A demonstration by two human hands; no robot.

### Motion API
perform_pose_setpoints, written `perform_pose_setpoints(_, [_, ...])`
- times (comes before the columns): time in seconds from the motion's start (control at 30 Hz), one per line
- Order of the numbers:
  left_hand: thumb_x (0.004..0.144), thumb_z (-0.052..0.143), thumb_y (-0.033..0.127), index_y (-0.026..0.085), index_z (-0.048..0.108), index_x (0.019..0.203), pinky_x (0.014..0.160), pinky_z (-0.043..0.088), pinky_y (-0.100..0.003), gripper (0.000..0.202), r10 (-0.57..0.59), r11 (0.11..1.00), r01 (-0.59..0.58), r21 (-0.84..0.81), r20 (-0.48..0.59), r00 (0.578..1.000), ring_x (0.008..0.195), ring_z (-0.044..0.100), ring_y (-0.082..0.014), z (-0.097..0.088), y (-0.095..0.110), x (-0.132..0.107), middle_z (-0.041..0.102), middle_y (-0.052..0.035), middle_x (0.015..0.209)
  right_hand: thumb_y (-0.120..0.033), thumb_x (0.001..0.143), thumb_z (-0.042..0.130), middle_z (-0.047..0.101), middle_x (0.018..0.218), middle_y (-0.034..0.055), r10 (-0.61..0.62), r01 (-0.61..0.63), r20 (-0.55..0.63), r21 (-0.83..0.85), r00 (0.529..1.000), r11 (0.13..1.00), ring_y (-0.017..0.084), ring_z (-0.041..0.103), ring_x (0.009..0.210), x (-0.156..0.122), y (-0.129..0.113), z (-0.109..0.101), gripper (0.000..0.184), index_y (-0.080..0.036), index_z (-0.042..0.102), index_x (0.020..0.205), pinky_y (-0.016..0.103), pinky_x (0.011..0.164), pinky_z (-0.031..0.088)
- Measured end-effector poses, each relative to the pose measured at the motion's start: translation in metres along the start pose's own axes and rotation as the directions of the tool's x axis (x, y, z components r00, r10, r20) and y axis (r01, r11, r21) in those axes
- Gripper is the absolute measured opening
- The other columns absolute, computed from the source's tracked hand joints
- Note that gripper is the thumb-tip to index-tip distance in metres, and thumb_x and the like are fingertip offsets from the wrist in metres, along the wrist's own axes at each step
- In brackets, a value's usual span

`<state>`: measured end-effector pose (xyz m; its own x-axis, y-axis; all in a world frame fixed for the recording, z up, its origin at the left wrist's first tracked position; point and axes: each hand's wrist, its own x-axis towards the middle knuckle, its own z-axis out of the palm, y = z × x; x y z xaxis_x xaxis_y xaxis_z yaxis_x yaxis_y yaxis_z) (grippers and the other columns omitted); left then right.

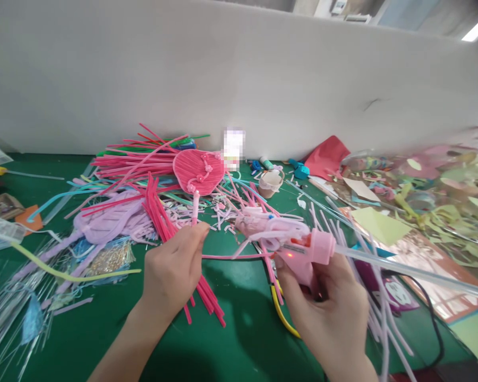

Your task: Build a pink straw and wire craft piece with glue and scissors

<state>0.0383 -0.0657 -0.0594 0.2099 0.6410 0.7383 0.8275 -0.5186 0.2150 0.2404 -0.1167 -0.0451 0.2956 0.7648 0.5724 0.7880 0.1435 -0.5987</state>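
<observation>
My left hand (175,260) is closed round the pink handle (195,204) of a red fan (199,172) that looks built from pipe cleaners. Small pink flowers trail down the fan's face. In my right hand (330,307) is a pink hot glue gun (298,249), its orange light lit and a clear glue stick (414,273) running out of its back. The gun's nozzle points left towards the fan, apart from it. A thin pink pipe cleaner (239,257) stretches between my hands; whether either hand holds it I cannot tell.
Red pipe cleaners (119,164) are heaped behind the fan. A lilac fan-shaped piece (107,217) lies at left beside wire stems. A paper cup (270,183) stands at the back. Petals and paper scraps (454,196) crowd the right, and a black cable (432,318) curves there.
</observation>
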Motion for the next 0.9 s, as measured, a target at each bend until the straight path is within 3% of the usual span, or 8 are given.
perform_pose_setpoints(0.1, [0.096,0.047,0.016,0.020,0.062,0.103,0.063,0.049,-0.017,0.017,-0.020,0.999,0.020,-0.040,-0.001,1.000,0.071,0.072,-0.0133,-0.001,0.002,0.001,0.076,-0.0030,0.085,-0.032,0.076,0.068,0.053,0.046,-0.0054,0.049,-0.049,-0.010,-0.030,0.999,0.998,0.009,0.041,0.032,0.001,0.003,0.000,0.016,-0.021,0.056,0.078,0.019,0.032,0.035])
perform_pose_setpoints(0.27, [0.096,0.046,0.017,0.020,0.063,0.104,0.064,0.051,-0.018,0.019,-0.045,0.997,0.046,-0.057,0.014,0.999,0.071,0.073,-0.0144,0.000,0.000,0.001,0.076,-0.0031,0.085,-0.032,0.076,0.069,0.066,0.061,0.0020,0.083,-0.084,0.037,0.030,0.996,0.996,0.014,0.057,0.042,0.000,0.005,-0.001,0.019,-0.019,0.062,0.088,0.020,0.035,0.041])
perform_pose_setpoints(0.4, [0.096,0.047,0.017,0.021,0.065,0.105,0.065,0.053,-0.018,0.021,-0.036,0.997,0.037,-0.071,0.018,0.999,0.074,0.074,-0.0152,0.001,-0.001,0.000,0.077,-0.0036,0.086,-0.034,0.076,0.070,0.067,0.062,0.0017,0.114,-0.116,0.033,0.063,0.993,0.991,0.012,0.053,0.039,-0.004,0.004,0.002,0.027,-0.018,0.063,0.096,0.020,0.032,0.038])
perform_pose_setpoints(0.5, [0.096,0.046,0.018,0.021,0.064,0.104,0.064,0.052,-0.019,0.021,-0.028,0.998,0.029,-0.055,0.013,1.000,0.073,0.074,-0.0151,0.001,-0.001,0.000,0.077,-0.0036,0.086,-0.033,0.074,0.070,0.062,0.054,-0.0020,0.105,-0.105,0.005,0.002,0.994,0.994,0.010,0.047,0.035,-0.003,0.006,0.002,0.022,-0.019,0.063,0.090,0.020,0.034,0.037])
perform_pose_setpoints(0.6, [0.097,0.045,0.018,0.021,0.064,0.104,0.064,0.052,-0.019,0.020,-0.029,0.999,0.029,-0.032,0.002,1.000,0.071,0.073,-0.0148,0.001,-0.003,0.000,0.076,-0.0032,0.085,-0.035,0.075,0.069,0.062,0.055,-0.0012,0.110,-0.110,-0.004,-0.029,0.994,0.994,0.011,0.049,0.038,0.000,0.009,-0.002,0.020,-0.019,0.063,0.084,0.021,0.035,0.038])
perform_pose_setpoints(0.77, [0.097,0.047,0.018,0.020,0.063,0.104,0.062,0.051,-0.019,0.018,0.000,1.000,0.000,0.005,-0.016,1.000,0.070,0.073,-0.0147,0.003,-0.006,-0.001,0.077,-0.0030,0.085,-0.034,0.076,0.069,0.059,0.054,-0.0028,0.169,-0.168,-0.020,0.065,0.985,0.984,0.011,0.049,0.038,0.000,0.006,-0.003,0.018,-0.020,0.059,0.083,0.021,0.037,0.040])
perform_pose_setpoints(0.9, [0.096,0.048,0.016,0.018,0.062,0.104,0.067,0.051,-0.019,0.016,0.029,1.000,-0.029,0.004,-0.021,0.999,0.074,0.074,-0.0151,0.004,-0.005,-0.002,0.077,-0.0046,0.087,-0.032,0.078,0.067,0.065,0.066,0.0014,0.115,-0.115,0.001,0.072,0.993,0.991,0.013,0.055,0.045,0.000,-0.002,0.004,0.015,-0.020,0.062,0.086,0.021,0.039,0.040])
